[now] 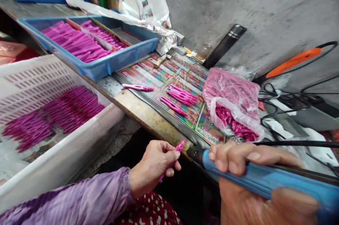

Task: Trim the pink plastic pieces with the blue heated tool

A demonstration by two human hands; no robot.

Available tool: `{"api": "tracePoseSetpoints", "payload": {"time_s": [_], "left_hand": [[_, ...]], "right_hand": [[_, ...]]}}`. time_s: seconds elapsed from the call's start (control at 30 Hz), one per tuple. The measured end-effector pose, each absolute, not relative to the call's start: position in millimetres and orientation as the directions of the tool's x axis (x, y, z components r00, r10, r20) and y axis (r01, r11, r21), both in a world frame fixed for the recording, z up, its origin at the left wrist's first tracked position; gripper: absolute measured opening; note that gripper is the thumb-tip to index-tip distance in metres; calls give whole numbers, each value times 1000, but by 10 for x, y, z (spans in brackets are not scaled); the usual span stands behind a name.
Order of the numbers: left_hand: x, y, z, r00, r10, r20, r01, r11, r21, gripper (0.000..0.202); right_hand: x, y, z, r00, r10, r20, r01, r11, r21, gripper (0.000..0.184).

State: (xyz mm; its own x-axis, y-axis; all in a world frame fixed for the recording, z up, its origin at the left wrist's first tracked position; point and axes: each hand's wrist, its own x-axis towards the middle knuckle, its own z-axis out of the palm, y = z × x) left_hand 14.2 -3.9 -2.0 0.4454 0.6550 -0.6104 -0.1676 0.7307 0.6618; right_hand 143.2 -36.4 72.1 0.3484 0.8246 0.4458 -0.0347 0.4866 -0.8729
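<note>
My left hand (pixel 156 165) is closed, pinching a slim pink plastic piece (pixel 180 146) with a pointed end between thumb and fingers, near the bench edge. My right hand (pixel 243 182) wraps around a blue electric screwdriver (pixel 254 179), its black nose pointing left toward that piece; a gap shows between the two. Beyond my hands, a small stack of similar pink pieces (pixel 182 95) lies on a printed sheet (pixel 164 73). One more piece (pixel 174 106) sits just in front of the stack, and a pink-and-white one (pixel 138 87) lies to the left.
A pink plastic bag (pixel 230 87) spills small glossy magenta parts (pixel 233 120) at right. Blue trays (pixel 116 66) and a white basket (pixel 87 140) hold rows of pink pieces. Black cables (pixel 275 101), a black tube (pixel 225 46) and an orange-handled tool (pixel 293 62) stand by the grey wall.
</note>
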Motion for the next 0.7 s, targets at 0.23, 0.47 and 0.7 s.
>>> {"api": "tracePoseSetpoints", "payload": {"time_s": [0.23, 0.47, 0.7], "left_hand": [[178, -53, -53, 440, 669, -599, -223, 728, 648, 18], [209, -63, -45, 429, 660, -617, -244, 742, 624, 14], [188, -39, 14, 434, 643, -631, -222, 755, 617, 17]], "right_hand": [[1361, -265, 787, 277, 861, 426, -6, 445, -896, 25], [1270, -167, 814, 314, 864, 393, -17, 419, -908, 29], [1335, -200, 770, 353, 846, 400, 6, 425, -905, 38]]}}
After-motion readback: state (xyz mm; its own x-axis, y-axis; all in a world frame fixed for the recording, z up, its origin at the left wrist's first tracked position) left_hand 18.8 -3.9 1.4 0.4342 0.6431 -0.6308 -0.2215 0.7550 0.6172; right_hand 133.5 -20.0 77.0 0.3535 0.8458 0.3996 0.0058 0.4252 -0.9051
